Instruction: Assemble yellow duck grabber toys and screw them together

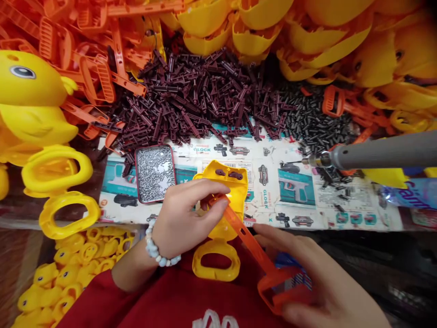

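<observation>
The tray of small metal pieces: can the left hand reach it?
Probably yes: nothing seems to block the left hand from the tray beside it, though that hand holds the orange part.

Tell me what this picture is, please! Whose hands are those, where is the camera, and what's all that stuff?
There's no robot here, just a person using two bare hands. The camera sits on the person's head, so you look down as they would.

The left hand pinches one end of a long orange piece, and the right hand, a bit blurry, holds its looped end. Under the left hand is an open yellow shell.

On the table are a tin of tiny metal bits, a heap of dark brown parts and some small black pieces. A yellow duck is at the left, and a grey tool pokes in from the right.
</observation>
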A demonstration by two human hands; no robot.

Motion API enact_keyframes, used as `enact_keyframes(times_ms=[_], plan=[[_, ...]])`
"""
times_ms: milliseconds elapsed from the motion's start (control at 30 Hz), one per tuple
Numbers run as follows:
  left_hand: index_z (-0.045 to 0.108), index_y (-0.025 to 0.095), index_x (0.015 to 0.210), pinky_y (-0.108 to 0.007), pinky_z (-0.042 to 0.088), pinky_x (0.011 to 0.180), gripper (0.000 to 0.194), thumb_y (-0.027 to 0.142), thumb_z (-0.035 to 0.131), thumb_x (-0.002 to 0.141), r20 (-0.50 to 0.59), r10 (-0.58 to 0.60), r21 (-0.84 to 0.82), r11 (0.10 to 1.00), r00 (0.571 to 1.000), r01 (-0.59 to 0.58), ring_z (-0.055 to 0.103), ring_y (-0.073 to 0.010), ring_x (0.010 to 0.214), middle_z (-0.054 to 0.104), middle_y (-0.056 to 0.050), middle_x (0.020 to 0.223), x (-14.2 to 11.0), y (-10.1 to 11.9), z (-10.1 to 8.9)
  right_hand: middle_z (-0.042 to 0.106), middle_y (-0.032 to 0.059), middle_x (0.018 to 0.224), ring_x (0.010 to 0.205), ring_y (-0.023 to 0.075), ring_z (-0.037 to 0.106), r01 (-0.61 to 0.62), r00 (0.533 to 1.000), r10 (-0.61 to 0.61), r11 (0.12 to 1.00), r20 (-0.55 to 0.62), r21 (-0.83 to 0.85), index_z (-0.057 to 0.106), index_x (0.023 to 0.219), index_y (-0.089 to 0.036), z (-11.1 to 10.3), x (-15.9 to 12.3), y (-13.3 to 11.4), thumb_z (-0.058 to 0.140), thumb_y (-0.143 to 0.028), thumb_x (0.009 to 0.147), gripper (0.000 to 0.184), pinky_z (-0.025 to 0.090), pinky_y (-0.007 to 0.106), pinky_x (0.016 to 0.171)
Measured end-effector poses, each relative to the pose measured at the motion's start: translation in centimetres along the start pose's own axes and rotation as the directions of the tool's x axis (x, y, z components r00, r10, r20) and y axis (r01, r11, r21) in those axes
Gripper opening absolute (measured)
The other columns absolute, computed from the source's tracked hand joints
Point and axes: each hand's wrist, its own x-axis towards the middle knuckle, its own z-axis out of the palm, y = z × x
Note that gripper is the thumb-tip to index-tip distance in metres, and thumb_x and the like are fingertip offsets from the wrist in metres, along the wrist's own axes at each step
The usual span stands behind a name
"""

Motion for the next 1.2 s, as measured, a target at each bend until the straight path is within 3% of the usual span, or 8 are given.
enact_keyframes(times_ms=[67, 133, 233, 400, 800, 900, 1033, 1200], plan=[[0.063, 0.016, 0.089, -0.020, 0.053, 0.068, 0.009, 0.013, 0.059, 0.081, -0.067, 0.039, 0.089, 0.996, 0.997, -0.033, 0.064, -0.0092, 0.071, 0.069, -0.001, 0.080, 0.1, -0.2, 0.3, 0.056, 0.0070, 0.099, 0.075, 0.0162, 0.058, 0.069, 0.989, -0.112, 0.923, -0.093, -0.378, 0.033, 0.139, -0.025, 0.5, 0.4, -0.6, 0.043, -0.030, 0.098, 0.042, 0.049, 0.023, 0.062], [0.061, 0.014, 0.097, -0.028, 0.053, 0.082, 0.015, 0.012, 0.052, 0.084, -0.106, 0.102, 0.189, 0.979, 0.989, -0.081, 0.063, -0.0143, 0.092, 0.067, -0.007, 0.098, 0.3, -0.7, 0.6, 0.057, 0.0052, 0.091, 0.067, 0.0141, 0.055, 0.079, 0.969, -0.188, 0.849, -0.159, -0.522, 0.034, 0.137, -0.020, 1.6, 0.9, -0.7, 0.038, -0.018, 0.097, 0.040, 0.047, 0.022, 0.057], [0.054, 0.012, 0.112, -0.041, 0.045, 0.099, 0.030, 0.010, 0.046, 0.083, -0.015, 0.167, 0.291, 0.944, 0.986, -0.155, 0.052, -0.0217, 0.117, 0.058, -0.013, 0.121, 0.8, -1.8, 1.1, 0.056, 0.0058, 0.089, 0.065, 0.0138, 0.054, 0.067, 0.971, -0.171, 0.867, -0.169, -0.494, 0.031, 0.139, -0.015, 2.9, 1.5, -0.3, 0.033, -0.014, 0.095, 0.043, 0.047, 0.023, 0.057], [0.048, 0.010, 0.121, -0.045, 0.042, 0.103, 0.044, 0.005, 0.046, 0.077, 0.145, 0.144, 0.361, 0.914, 0.979, -0.188, 0.049, -0.0255, 0.121, 0.056, -0.012, 0.127, 1.2, -3.1, 2.2, 0.054, 0.0055, 0.084, 0.064, 0.0147, 0.053, 0.015, 0.961, -0.151, 0.867, -0.233, -0.498, 0.030, 0.139, -0.015, 3.3, 1.6, 0.0, 0.034, -0.013, 0.096, 0.044, 0.047, 0.023, 0.056], [0.049, 0.007, 0.123, -0.037, 0.048, 0.100, 0.046, -0.002, 0.043, 0.078, -0.048, 0.074, 0.427, 0.903, 0.996, -0.047, 0.056, -0.0238, 0.113, 0.061, -0.011, 0.121, -0.3, -2.4, 4.1, 0.056, 0.0006, 0.102, 0.087, 0.0113, 0.058, -0.025, 0.959, 0.021, 1.000, -0.283, -0.013, 0.036, 0.138, -0.025, 3.0, 1.5, 0.1, 0.040, -0.017, 0.096, 0.042, 0.049, 0.014, 0.075], [0.049, 0.005, 0.123, -0.035, 0.047, 0.101, 0.045, -0.001, 0.043, 0.079, -0.048, 0.114, 0.450, 0.889, 0.992, -0.081, 0.056, -0.0230, 0.112, 0.062, -0.012, 0.120, -0.4, -2.3, 4.1, 0.056, 0.0040, 0.096, 0.074, 0.0117, 0.057, -0.043, 0.974, -0.009, 0.973, -0.226, -0.225, 0.034, 0.139, -0.019, 3.4, 1.9, -0.2, 0.035, -0.016, 0.097, 0.042, 0.049, 0.018, 0.066], [0.047, 0.003, 0.124, -0.036, 0.046, 0.099, 0.042, 0.001, 0.043, 0.081, -0.013, 0.157, 0.443, 0.886, 0.988, -0.135, 0.055, -0.0238, 0.112, 0.062, -0.014, 0.118, -0.2, -2.3, 3.9, 0.054, 0.0046, 0.079, 0.056, 0.0140, 0.052, -0.048, 0.971, -0.113, 0.774, -0.213, -0.632, 0.037, 0.134, -0.009, 3.9, 2.5, -0.6, 0.027, -0.016, 0.097, 0.039, 0.041, 0.023, 0.050], [0.053, 0.008, 0.113, -0.039, 0.050, 0.087, 0.029, 0.019, 0.049, 0.086, 0.066, 0.071, 0.373, 0.924, 0.995, -0.090, 0.058, -0.0249, 0.099, 0.064, -0.012, 0.104, 0.9, -2.4, 2.9, 0.053, 0.0015, 0.076, 0.056, 0.0115, 0.050, -0.035, 0.978, -0.082, 0.842, -0.192, -0.538, 0.041, 0.127, -0.009, 4.4, 2.3, -1.0, 0.026, -0.020, 0.099, 0.033, 0.038, 0.022, 0.050]])
